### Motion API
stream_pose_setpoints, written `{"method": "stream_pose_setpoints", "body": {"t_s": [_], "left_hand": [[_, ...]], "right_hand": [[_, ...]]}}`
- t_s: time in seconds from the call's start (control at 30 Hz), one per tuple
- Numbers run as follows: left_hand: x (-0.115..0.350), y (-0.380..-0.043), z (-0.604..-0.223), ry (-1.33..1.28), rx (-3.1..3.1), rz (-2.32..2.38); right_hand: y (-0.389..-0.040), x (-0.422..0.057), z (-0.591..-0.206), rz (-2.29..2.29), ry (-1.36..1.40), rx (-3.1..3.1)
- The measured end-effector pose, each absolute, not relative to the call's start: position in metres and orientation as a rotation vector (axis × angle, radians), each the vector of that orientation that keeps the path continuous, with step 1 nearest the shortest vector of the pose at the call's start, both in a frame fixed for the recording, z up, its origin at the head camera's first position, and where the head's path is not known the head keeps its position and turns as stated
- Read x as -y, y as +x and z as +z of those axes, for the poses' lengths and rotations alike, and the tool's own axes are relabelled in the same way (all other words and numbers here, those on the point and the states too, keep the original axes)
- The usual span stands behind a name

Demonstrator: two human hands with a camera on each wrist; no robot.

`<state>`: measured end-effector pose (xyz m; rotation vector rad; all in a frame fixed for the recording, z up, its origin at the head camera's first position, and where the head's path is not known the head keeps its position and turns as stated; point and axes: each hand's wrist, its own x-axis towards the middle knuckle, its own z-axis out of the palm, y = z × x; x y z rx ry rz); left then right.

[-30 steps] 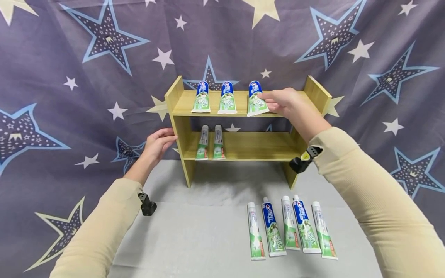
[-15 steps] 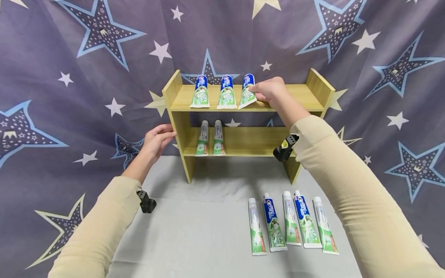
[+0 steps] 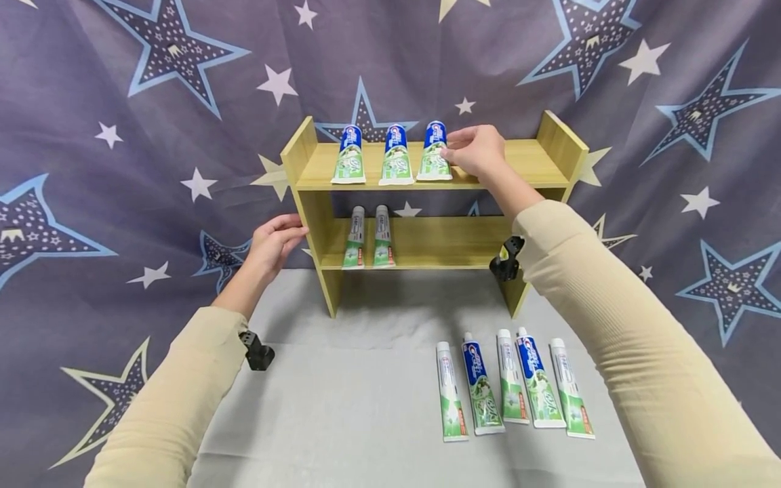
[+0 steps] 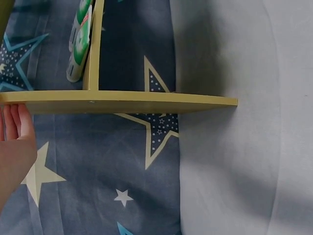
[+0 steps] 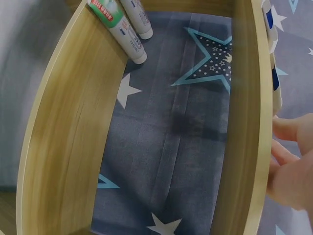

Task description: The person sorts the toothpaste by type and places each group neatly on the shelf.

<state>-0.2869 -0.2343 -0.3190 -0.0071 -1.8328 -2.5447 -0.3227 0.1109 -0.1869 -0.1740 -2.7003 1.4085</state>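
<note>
On the top board of a two-tier wooden shelf, three blue-and-green toothpaste tubes lie side by side, caps to the back. My right hand is at the rightmost tube, thumb and fingertips along its right edge, fingers not wrapped round it. In the right wrist view this hand shows beside the upper board. My left hand rests its fairly straight fingertips against the shelf's left side panel; the left wrist view shows the fingers at that panel.
Two white-and-green toothpaste tubes lie at the left of the lower board. On the grey tabletop, front right, several more tubes lie in a row, white-green and blue-green alternating. A star-patterned curtain hangs behind.
The rightmost top tube has moved left, closer to the middle one, and turned straight. My right hand went left with it and its fingers loosened. My left hand stays at the side panel.
</note>
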Motion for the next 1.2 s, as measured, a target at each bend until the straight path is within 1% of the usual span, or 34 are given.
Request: {"method": "stream_pose_setpoints", "body": {"t_s": [0.3,0.47,0.57,0.8,0.9,1.0,1.2], "left_hand": [[0.233,-0.287,-0.318,0.007,1.834,-2.533],[0.234,-0.286,-0.318,0.023,1.826,-2.534],[0.234,-0.285,-0.318,0.018,1.804,-2.558],[0.232,-0.286,-0.316,0.016,1.806,-2.543],[0.232,-0.286,-0.315,0.022,1.803,-2.552],[0.233,-0.286,-0.315,0.029,1.800,-2.563],[0.233,-0.286,-0.318,0.038,1.799,-2.563]], "right_hand": [[-0.320,-0.115,-0.187,1.406,-0.108,2.668],[-0.310,-0.119,-0.185,1.481,-0.075,2.630],[-0.299,-0.123,-0.188,1.481,-0.012,2.580],[-0.265,-0.133,-0.203,1.248,0.261,2.438],[-0.249,-0.137,-0.210,1.221,0.350,2.404],[-0.234,-0.140,-0.219,1.218,0.388,2.416],[-0.211,-0.146,-0.247,1.194,0.380,2.531]]}}
